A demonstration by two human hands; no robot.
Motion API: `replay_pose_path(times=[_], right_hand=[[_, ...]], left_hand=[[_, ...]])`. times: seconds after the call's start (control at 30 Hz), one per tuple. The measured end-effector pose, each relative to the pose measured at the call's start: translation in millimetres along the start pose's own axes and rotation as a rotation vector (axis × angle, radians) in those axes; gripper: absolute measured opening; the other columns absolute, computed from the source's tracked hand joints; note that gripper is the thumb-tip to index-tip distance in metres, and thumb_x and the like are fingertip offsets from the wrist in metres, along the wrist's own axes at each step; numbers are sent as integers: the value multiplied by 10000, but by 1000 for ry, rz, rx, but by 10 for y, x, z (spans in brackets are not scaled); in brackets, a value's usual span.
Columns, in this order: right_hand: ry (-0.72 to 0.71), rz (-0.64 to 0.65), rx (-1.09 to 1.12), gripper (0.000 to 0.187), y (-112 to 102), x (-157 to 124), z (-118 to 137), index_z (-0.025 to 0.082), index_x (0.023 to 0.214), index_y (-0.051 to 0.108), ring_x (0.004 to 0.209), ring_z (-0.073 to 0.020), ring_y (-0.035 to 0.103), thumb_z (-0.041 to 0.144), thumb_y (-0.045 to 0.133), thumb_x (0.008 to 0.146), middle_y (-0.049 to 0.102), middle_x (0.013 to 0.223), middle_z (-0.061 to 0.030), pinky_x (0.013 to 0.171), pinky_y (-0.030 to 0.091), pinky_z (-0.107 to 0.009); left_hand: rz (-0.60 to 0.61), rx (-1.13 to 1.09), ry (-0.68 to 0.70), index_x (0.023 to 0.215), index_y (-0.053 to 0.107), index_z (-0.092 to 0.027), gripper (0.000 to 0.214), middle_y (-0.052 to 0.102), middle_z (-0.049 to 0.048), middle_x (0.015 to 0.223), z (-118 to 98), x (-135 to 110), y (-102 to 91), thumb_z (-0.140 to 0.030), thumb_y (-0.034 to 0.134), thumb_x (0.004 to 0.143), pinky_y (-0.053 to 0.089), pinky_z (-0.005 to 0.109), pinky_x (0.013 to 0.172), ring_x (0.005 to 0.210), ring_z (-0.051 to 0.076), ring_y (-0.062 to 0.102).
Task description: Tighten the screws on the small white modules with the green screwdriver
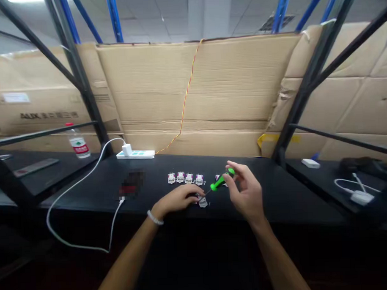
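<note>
My right hand (246,189) pinches a small green-handled screwdriver (220,181), tilted with its tip down towards a small white part (202,202) on the black table (271,201). My left hand (179,199) rests on the table with its fingertips closed on that white part. A bead bracelet sits on the left wrist. Just behind the hands, several small white and purple parts (185,178) stand in a row.
A white power strip (136,154) with a plugged charger lies at the back, its white cable (71,187) looping off the front edge. A water bottle (78,143) stands at left. Cardboard boxes (210,89) wall the back. Black rack posts rise left and right. White adapters lie at right.
</note>
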State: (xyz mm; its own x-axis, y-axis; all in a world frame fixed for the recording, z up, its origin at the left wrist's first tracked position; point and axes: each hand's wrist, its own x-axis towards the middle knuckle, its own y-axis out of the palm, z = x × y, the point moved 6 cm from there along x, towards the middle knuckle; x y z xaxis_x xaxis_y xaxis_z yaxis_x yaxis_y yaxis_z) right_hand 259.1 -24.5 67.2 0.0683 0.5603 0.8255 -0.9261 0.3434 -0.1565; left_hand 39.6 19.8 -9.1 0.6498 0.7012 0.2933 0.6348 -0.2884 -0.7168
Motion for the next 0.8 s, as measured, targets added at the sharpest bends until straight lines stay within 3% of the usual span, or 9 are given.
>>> replay_pose_path(times=[0.13, 0.3, 0.43, 0.8], right_hand=[[13, -21, 30, 305, -34, 11, -30, 227, 1294, 696, 1028, -226, 721, 329, 693, 1006, 724, 1173, -92, 895, 619, -385], [54, -59, 91, 317, -94, 26, -97, 249, 1298, 706, 1018, -225, 728, 344, 714, 996, 732, 1177, -86, 883, 623, -371], [75, -110, 131, 317, -172, 52, -118, 250, 1273, 723, 1024, -234, 740, 356, 746, 975, 745, 1176, -90, 873, 636, -373], [72, -204, 172, 328, -364, 132, -83, 244, 1254, 727, 1048, -236, 753, 336, 781, 944, 756, 1141, -83, 900, 641, -384]], left_hand=[[-9, 8, -9, 1281, 742, -249, 273, 706, 70, 1441, -49, -44, -114, -212, 588, 1058, 436, 395, 1216, 1364, 247, 632], [-74, 38, 50, 1126, 795, -236, 164, 742, 75, 1296, -302, -80, -246, -317, 707, 1013, 465, 375, 1162, 1261, 249, 658], [-102, 52, 29, 1091, 800, -229, 150, 778, 65, 1156, -370, -54, -196, -315, 746, 980, 516, 367, 1056, 1108, 242, 700], [-266, 94, -72, 881, 830, -202, 77, 826, 35, 903, -284, 57, -31, -211, 772, 931, 550, 314, 852, 855, 203, 745]])
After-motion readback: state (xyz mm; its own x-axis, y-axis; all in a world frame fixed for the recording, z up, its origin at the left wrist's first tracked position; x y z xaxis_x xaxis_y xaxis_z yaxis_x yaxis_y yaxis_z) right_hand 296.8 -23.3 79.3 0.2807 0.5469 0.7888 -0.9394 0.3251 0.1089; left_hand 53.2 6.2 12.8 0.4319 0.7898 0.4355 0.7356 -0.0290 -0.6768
